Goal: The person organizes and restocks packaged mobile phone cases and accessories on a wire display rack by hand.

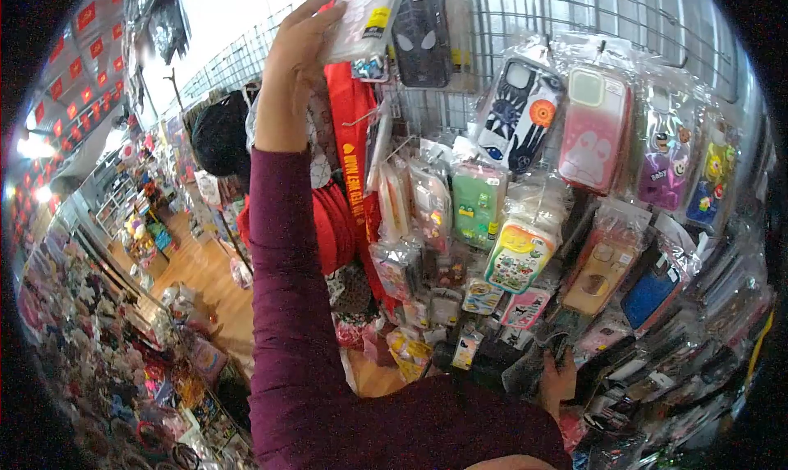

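Note:
High at the top, my left hand [300,47] is closed on a packaged phone case [361,18] with pink print and a yellow label. Just right of it hangs a black phone case [423,39] with two pale eye shapes. Low on the right, my right hand [558,377] has its fingers closed at the edge of a dark grey, cloth-like thing [524,370]. Packaged cases hang around that hand, among them a tan case [602,277] and a blue case [652,296] above it.
A wire grid [525,14] carries several bagged phone cases on hooks, including a pink case [593,129]. Red cloth [332,228] and a black cap [220,133] hang beside my raised arm. Goods crowd the left side along a wooden floor [185,252].

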Demonstrator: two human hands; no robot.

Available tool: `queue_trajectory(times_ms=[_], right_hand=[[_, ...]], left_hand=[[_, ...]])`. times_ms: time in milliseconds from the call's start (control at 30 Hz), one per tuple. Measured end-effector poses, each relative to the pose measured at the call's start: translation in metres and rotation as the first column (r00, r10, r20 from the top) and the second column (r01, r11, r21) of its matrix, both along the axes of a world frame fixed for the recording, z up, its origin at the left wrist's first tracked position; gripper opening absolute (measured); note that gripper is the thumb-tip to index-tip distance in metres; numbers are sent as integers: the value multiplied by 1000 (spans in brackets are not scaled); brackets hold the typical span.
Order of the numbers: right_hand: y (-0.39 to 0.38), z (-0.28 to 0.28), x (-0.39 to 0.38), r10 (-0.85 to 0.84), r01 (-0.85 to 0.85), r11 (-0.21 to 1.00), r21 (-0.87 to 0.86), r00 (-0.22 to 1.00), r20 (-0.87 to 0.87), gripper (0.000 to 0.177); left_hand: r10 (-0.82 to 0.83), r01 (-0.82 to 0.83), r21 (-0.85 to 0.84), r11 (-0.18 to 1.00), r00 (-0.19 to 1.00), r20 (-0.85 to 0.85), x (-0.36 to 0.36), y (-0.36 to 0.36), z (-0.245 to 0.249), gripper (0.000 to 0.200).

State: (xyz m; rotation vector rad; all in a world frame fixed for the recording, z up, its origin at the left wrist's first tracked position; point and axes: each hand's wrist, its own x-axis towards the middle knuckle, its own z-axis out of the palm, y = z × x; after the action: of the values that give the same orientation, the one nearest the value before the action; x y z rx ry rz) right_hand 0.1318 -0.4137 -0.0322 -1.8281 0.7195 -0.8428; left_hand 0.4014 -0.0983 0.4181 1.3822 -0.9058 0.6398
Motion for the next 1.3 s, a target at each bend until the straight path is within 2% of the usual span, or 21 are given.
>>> queue_trajectory(times_ms=[33,67,133,167,200,267,300,367,467,533,633,767,833,867,933,967,1033,1100,1167,1267,1300], right_hand=[[2,-1,0,-107,96,989,-115,989,-98,32],[0,-6,1,-91,78,990,-121,990,-108,32],[-9,-22,4,110,-106,962,251,994,-3,52],[-14,-28,7,118,-114,962,249,993,-2,52],[-18,-31,13,268,-281,904,323,960,83,54],[-14,-31,19,404,-444,814,375,896,184,56],[5,-10,17,258,-280,883,376,960,109,56],[12,-1,18,105,-110,925,365,994,32,56],[4,-3,24,243,-229,934,273,970,-15,58],[6,2,25,235,-194,938,288,965,-115,59],[5,0,27,283,-257,917,304,958,-47,59],[3,-23,29,194,-171,966,192,975,-110,56],[5,-22,28,131,-110,989,96,960,-249,57],[9,-7,28,129,-108,990,95,959,-251,57],[19,31,22,139,-86,985,150,911,-388,57],[15,25,22,138,-85,985,152,911,-389,57],[6,4,22,224,-177,961,213,948,-224,56],[7,-7,22,175,-127,970,209,958,-227,56],[7,-10,24,122,-76,977,201,966,-226,56],[5,-6,24,157,-99,960,263,965,-211,57],[2,-1,24,231,-172,949,265,949,-214,58]], left_hand=[[-19,18,-15,1000,997,-74,4,2,1,32],[-3,1,-20,1000,996,-86,-6,1,-1,32],[-58,53,-49,997,993,-99,-37,-5,-1,37],[-154,143,-95,985,981,-116,-44,-7,-3,38],[-148,138,-93,986,983,-108,-45,-5,-2,38],[-98,91,-72,993,990,-101,-43,-1,0,37],[-97,91,-72,993,991,-96,-43,0,1,37],[-124,115,-80,990,985,-117,-43,3,2,36],[-78,71,-70,995,991,-105,-41,5,5,36],[-78,71,-58,996,991,-112,-41,5,7,36],[-78,78,-1,997,995,-68,-13,15,5,34],[-66,67,52,996,997,-25,1,18,5,34],[-82,84,43,996,996,-26,-3,14,5,35],[-73,76,30,997,995,-70,-16,8,8,35],[-65,68,16,998,990,-125,-29,4,8,34],[-56,61,31,998,988,-142,-32,3,9,34],[-45,54,53,997,986,-158,-25,6,9,34],[-100,101,64,993,995,-23,-7,15,6,36],[-92,94,50,994,995,-30,-6,14,5,36],[-69,71,54,996,997,-40,-6,14,7,37],[-52,56,74,996,998,-45,-5,14,6,37]])
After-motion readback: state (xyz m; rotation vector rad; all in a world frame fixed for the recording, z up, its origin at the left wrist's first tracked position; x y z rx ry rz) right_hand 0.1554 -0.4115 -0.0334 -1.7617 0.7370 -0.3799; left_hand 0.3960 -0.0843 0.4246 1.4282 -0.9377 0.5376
